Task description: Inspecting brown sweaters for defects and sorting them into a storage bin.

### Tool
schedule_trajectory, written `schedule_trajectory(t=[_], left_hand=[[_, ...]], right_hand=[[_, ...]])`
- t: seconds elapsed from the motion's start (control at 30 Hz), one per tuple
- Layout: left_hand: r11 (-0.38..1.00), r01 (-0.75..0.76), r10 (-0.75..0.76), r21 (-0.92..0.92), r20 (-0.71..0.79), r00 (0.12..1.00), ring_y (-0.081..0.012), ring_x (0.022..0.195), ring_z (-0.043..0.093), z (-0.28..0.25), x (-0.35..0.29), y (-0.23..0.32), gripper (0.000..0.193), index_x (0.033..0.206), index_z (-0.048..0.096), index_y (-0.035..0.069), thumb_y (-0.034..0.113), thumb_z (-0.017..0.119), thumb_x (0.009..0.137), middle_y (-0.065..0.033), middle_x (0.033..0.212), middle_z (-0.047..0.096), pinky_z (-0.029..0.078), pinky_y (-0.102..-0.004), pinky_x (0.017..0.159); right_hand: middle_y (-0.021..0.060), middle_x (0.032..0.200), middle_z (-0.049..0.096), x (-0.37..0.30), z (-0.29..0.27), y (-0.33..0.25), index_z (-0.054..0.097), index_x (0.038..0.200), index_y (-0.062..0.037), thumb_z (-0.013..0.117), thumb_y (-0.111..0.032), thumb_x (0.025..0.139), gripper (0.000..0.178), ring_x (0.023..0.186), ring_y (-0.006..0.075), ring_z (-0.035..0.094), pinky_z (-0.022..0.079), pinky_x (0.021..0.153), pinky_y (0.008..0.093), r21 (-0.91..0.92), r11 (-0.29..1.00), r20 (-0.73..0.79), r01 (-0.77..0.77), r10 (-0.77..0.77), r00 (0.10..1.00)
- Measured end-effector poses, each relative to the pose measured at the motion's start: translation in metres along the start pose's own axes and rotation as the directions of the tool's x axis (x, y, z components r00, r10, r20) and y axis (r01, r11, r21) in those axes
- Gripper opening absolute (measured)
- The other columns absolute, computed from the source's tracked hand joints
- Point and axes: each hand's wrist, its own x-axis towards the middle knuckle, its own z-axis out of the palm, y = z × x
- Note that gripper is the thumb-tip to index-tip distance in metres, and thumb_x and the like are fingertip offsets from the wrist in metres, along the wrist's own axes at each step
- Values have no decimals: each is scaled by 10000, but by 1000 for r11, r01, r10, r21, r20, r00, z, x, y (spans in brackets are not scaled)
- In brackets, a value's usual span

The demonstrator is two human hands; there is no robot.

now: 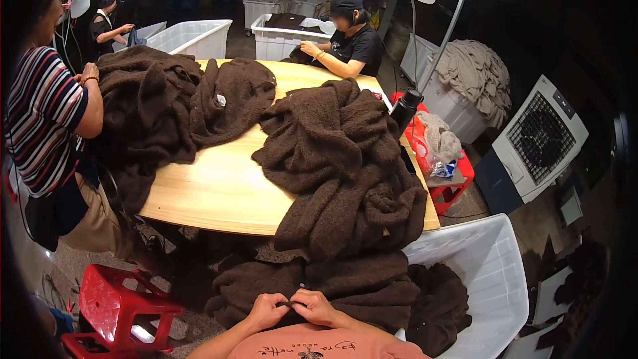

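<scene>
Close in front of my body, my left hand (268, 310) and my right hand (314, 307) meet, each pinching the edge of a dark brown knitted garment (359, 286). The garment spreads out beyond my hands toward the table, and a small pale button-like spot shows on it. Just past it, a big heap of the same brown knitwear (325, 139) lies on the wooden table (212, 183) and hangs over its near edge. Both hands' fingertips are closed together on the knit edge.
More brown knitwear (153, 93) covers the table's left side, where a person in a striped shirt (50, 113) stands. Another person (352, 43) works at the far edge. A white bin (498, 272) stands at my right, a red stool (119, 306) at lower left, an air cooler (538, 139) farther right.
</scene>
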Motion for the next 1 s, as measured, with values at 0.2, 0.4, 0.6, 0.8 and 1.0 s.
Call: schedule_trajectory(t=[0.2, 0.4, 0.6, 0.8, 1.0], left_hand=[[990, 24, -9, -138, 106, 994, -119, 604, 569, 8, 5, -12, 191, 812, 645, -6, 124, 638, 672, -128, 663, 625, 446, -273, 566], [874, -219, 363, 433, -285, 887, -237, 767, 573, 4, -3, 19, 108, 709, 628, 91, 63, 585, 614, -51, 747, 617, 385, -363, 708], [679, -269, 612, 683, -325, 721, -239, 748, 527, -6, 2, 31, 169, 709, 546, 84, 34, 565, 549, -53, 731, 533, 353, -372, 683], [845, -224, 419, 486, -341, 842, -278, 698, 554, -16, 8, 3, 180, 748, 584, 41, 6, 546, 575, -93, 720, 566, 420, -367, 657], [983, 50, -52, -177, -7, 999, -73, 665, 538, -4, 8, -2, 141, 827, 639, -8, 64, 661, 708, -15, 706, 621, 445, -229, 612]], right_hand=[[127, 750, 558, -2, 7, 7, 570, 796, -8, 556, -48, 751, 62, 667, 289, 561, 443, 591, 346, -17, 999, -9, 33, -33, 999], [143, 759, 578, -3, 10, 16, 577, 819, 1, 556, -36, 746, 84, 687, 279, 582, 455, 612, 329, 87, 993, -106, -79, 88, 990], [99, 729, 579, -2, 10, 18, 580, 835, 13, 568, -40, 768, 85, 654, 147, 551, 438, 600, 268, 240, 955, -98, -175, 203, 974], [53, 723, 567, -3, 11, 29, 577, 827, 24, 568, -32, 787, 70, 684, 98, 516, 414, 622, 233, 359, 909, -85, -213, 259, 962], [47, 726, 557, -1, 13, 25, 583, 816, 15, 567, -37, 789, 60, 707, 95, 509, 415, 644, 234, 393, 886, -75, -248, 299, 951]])
